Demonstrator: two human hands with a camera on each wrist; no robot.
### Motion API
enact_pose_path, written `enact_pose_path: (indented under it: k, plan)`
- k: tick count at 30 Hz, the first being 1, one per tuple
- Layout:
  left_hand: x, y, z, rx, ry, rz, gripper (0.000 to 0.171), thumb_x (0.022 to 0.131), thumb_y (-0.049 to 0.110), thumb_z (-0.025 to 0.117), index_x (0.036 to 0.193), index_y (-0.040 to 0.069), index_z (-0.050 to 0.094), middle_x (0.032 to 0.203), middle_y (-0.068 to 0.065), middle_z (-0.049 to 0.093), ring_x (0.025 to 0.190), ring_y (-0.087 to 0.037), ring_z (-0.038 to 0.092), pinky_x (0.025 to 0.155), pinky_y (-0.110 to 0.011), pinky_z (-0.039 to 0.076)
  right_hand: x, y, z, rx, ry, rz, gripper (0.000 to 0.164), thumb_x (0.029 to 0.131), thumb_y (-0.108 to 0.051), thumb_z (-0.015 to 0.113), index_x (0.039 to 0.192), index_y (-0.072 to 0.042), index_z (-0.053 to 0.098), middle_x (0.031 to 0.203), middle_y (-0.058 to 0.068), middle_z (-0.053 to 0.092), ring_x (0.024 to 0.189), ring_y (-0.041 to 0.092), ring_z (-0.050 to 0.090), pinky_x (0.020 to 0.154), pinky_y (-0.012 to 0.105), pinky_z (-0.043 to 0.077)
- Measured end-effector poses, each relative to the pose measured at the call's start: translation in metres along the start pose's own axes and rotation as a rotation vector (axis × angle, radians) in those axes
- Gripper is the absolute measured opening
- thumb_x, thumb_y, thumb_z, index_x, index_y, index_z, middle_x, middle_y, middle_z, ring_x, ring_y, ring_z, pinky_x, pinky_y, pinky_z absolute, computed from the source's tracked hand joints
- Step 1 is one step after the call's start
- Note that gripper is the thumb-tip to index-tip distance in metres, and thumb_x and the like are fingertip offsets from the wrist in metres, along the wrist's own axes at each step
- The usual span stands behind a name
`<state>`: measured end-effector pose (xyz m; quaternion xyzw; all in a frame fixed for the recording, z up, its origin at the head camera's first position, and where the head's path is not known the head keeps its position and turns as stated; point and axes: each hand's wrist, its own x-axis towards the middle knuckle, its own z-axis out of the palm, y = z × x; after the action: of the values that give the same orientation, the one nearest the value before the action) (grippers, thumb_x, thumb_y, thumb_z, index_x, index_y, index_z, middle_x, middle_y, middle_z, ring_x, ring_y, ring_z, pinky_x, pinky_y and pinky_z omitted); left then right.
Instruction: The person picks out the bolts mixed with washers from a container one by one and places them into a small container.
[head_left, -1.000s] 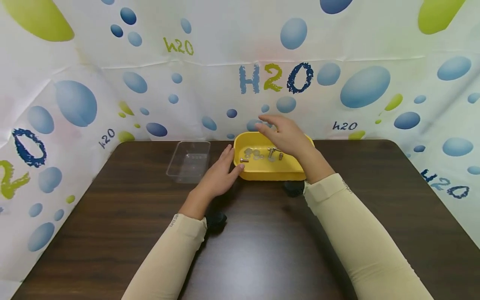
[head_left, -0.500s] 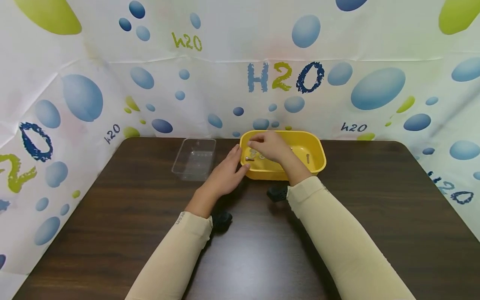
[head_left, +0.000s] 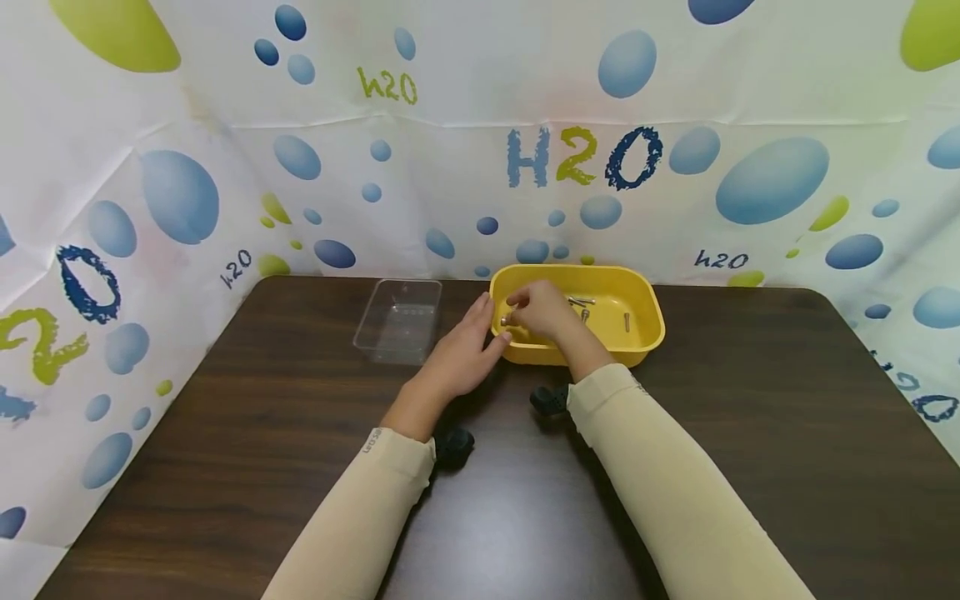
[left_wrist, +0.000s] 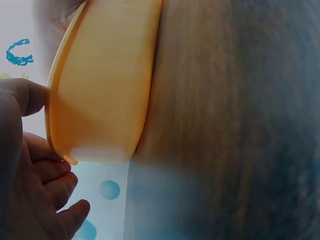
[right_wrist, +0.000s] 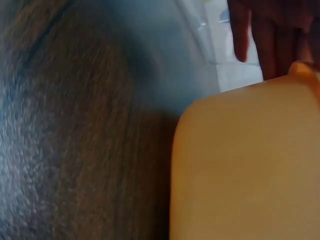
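Note:
A yellow tray (head_left: 633, 342) holding several small metal bolts (head_left: 585, 315) stands at the back of the table. My left hand (head_left: 461, 358) rests against its left end, fingers along the side and thumb on the front rim. In the left wrist view, the thumb and fingers of that left hand (left_wrist: 40, 190) touch the tray's rim. My right hand (head_left: 546, 310) reaches down inside the tray's left part, thumb and fingertips pinching a short bolt (head_left: 504, 321) near the left wall. The right hand covers the washers seen there earlier.
A clear plastic container (head_left: 397, 321) stands left of the yellow tray on the dark wooden table (head_left: 750, 433). Behind the table hangs a white printed curtain (head_left: 465, 167). Dark camera units (head_left: 455, 450) sit under both wrists.
My right hand swung left from above the tray's right side and lowered into its left part, where its fingers now take the bolt. The left hand stays at the tray's left end.

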<state>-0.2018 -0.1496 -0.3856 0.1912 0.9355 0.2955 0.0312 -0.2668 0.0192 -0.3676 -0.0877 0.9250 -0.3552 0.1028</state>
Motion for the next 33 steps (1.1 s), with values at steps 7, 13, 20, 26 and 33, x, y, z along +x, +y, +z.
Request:
enact_pose_path:
  k: [7, 13, 20, 26, 33]
  plan:
    - [-0.002, 0.001, -0.002, 0.009, 0.002, 0.031, 0.074, 0.104, 0.048, 0.040, 0.159, 0.008, 0.011, 0.167, -0.004, 0.006, 0.151, -0.023, 0.018, 0.120, -0.046, 0.024, -0.001, -0.001, -0.001, -0.081, -0.026, 0.087, 0.034, 0.094, -0.017, 0.064, 0.126, -0.008, 0.067, 0.124, 0.010, 0.065, 0.108, 0.026, 0.057, 0.102, 0.042, 0.047]
    - [-0.001, 0.000, -0.006, 0.062, 0.012, 0.045, 0.074, 0.103, 0.049, 0.039, 0.158, 0.007, 0.013, 0.167, -0.005, 0.007, 0.152, -0.022, 0.017, 0.120, -0.044, 0.023, 0.001, -0.005, 0.000, -0.139, -0.033, 0.063, 0.032, 0.094, -0.018, 0.065, 0.124, -0.009, 0.069, 0.127, 0.009, 0.066, 0.114, 0.026, 0.057, 0.106, 0.042, 0.044]
    - [-0.002, -0.003, -0.003, 0.094, 0.001, 0.067, 0.074, 0.104, 0.048, 0.038, 0.158, 0.006, 0.012, 0.167, -0.008, 0.008, 0.153, -0.021, 0.013, 0.122, -0.041, 0.019, 0.005, -0.003, 0.007, -0.233, -0.068, 0.029, 0.027, 0.093, -0.018, 0.067, 0.117, -0.008, 0.073, 0.120, 0.009, 0.069, 0.111, 0.026, 0.060, 0.104, 0.041, 0.046]
    - [-0.002, -0.006, 0.000, 0.112, -0.003, 0.067, 0.074, 0.104, 0.048, 0.037, 0.158, 0.006, 0.011, 0.167, -0.008, 0.007, 0.153, -0.021, 0.012, 0.122, -0.041, 0.018, 0.008, -0.002, 0.012, -0.289, -0.067, 0.020, 0.022, 0.093, -0.018, 0.068, 0.112, -0.010, 0.075, 0.115, 0.007, 0.071, 0.105, 0.025, 0.061, 0.101, 0.040, 0.047]
    - [-0.003, -0.010, 0.002, 0.119, 0.006, 0.063, 0.073, 0.104, 0.048, 0.037, 0.158, 0.006, 0.011, 0.166, -0.008, 0.008, 0.153, -0.021, 0.012, 0.122, -0.041, 0.018, 0.008, -0.002, 0.015, -0.296, -0.069, -0.002, 0.016, 0.093, -0.018, 0.066, 0.101, -0.008, 0.077, 0.102, 0.006, 0.073, 0.095, 0.024, 0.061, 0.093, 0.038, 0.049]
